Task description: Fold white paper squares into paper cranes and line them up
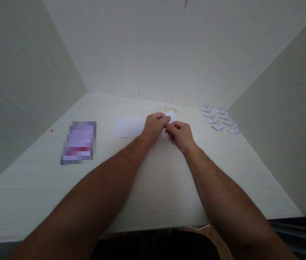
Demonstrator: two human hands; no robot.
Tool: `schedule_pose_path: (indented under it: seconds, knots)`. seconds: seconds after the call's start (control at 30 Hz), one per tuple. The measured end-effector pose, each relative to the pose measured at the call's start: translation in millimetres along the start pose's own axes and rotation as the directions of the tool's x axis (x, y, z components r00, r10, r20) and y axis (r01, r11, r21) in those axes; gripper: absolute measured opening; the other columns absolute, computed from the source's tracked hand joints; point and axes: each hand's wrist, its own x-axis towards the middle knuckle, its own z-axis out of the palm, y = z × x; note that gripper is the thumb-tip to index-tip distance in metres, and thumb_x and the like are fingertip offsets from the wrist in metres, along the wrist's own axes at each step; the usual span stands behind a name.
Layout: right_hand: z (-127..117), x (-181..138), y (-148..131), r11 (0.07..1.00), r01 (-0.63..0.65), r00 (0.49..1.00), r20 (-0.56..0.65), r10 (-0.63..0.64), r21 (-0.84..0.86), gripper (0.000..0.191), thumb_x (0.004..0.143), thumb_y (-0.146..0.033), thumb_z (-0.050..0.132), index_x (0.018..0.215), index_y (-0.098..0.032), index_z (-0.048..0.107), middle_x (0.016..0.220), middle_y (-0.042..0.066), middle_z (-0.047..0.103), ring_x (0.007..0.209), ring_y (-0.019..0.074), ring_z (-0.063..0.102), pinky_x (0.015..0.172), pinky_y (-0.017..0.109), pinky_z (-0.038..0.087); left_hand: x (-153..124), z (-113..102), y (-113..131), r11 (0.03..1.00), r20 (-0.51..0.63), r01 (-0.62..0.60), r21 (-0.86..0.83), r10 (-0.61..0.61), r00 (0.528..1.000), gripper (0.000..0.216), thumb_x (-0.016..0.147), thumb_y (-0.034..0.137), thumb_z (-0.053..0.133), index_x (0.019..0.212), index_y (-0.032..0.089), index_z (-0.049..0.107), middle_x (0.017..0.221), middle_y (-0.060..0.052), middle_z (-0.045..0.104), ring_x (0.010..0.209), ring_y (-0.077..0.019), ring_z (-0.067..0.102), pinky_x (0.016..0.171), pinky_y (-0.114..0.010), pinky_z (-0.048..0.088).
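A small folded piece of white paper (170,115) is pinched between my two hands, a little above the pale tabletop (164,195). My left hand (155,126) is closed on its left side, thumb over the paper. At its lower right edge, my right hand (180,134) grips with thumb and curled fingers. The fingertips of both hands nearly meet and cover much of the paper. Just left of my left hand lies a flat white sheet of paper (128,127), its right end partly hidden by that hand.
Several folded paper cranes (219,120) stand in rows at the back right. A blurred-out flat device or booklet (79,141) lies on the left. Walls (147,50) enclose the table at the back and both sides. A small orange speck (51,130) sits near the left edge.
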Motion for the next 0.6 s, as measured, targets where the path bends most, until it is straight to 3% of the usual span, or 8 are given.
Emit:
schedule_pose_path:
  seconds: [0.13,0.3,0.6]
  knots:
    - [-2.1,1.7,4.2,0.997,0.072,0.997,-0.034,-0.073,-0.033,0.034,0.074,-0.043,0.076,0.059,-0.019,0.059,0.047,-0.004,0.052,0.04,0.0064,0.038,0.04,0.023,0.023,-3.0,1.9,2.3,0.998,-0.037,-0.035,0.052,0.037,0.999,0.028,0.069,0.026,0.067,0.051,0.018,0.047,0.049,0.006,0.042,0.049,-0.007,0.036,0.05,-0.023,0.028]
    - [-3.8,3.8,3.4,0.995,0.09,0.996,0.002,-0.09,-0.032,0.032,0.072,-0.041,0.078,0.06,-0.019,0.058,0.051,-0.003,0.058,0.042,0.0067,0.041,0.041,0.022,0.026,-2.4,1.5,-1.4,0.999,-0.05,-0.018,-0.029,0.016,0.999,0.029,0.068,0.026,0.069,0.051,0.018,0.046,0.048,0.006,0.041,0.048,-0.0064,0.036,0.048,-0.023,0.029]
    - [-4.4,4.3,0.0,0.997,0.055,0.998,-0.033,-0.056,-0.047,0.034,0.069,-0.04,0.076,0.054,-0.02,0.052,0.046,-0.005,0.052,0.038,0.0059,0.034,0.039,0.023,0.021,-3.0,2.0,-1.1,0.993,0.054,0.011,-0.115,-0.005,0.999,0.022,0.068,0.025,0.069,0.057,0.017,0.052,0.049,0.005,0.045,0.046,-0.006,0.039,0.046,-0.022,0.029]
